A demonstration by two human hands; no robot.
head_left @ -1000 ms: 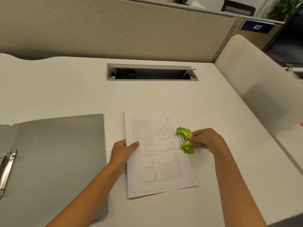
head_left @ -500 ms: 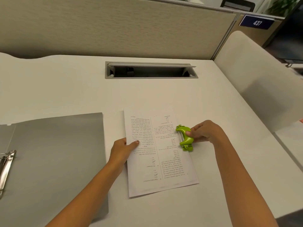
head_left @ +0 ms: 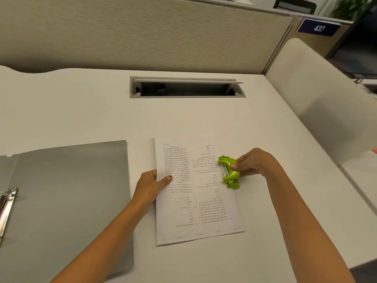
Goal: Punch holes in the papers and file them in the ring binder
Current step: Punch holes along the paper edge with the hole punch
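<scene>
Indoors, white desk [head_left: 81,111], beige partition [head_left: 142,33] behind, left grip [head_left: 149,186] pinching papers [head_left: 193,201], right grip [head_left: 255,163] clamped on green punch [head_left: 229,170]

One worktop [head_left: 81,111] carries everything. On it lies one open grey ring binder [head_left: 67,190] with one metal ring mechanism [head_left: 7,203]. There is one stack of printed papers [head_left: 183,211]; how many sheets it holds cannot be told. One green hole punch [head_left: 228,170] sits at its edge. Two hands are in view: one left hand [head_left: 151,184] and one right hand [head_left: 255,162]. One cable hatch [head_left: 186,94] is set in the worktop. One number plate [head_left: 318,28] and one pale chair [head_left: 318,94] stand beyond.
</scene>
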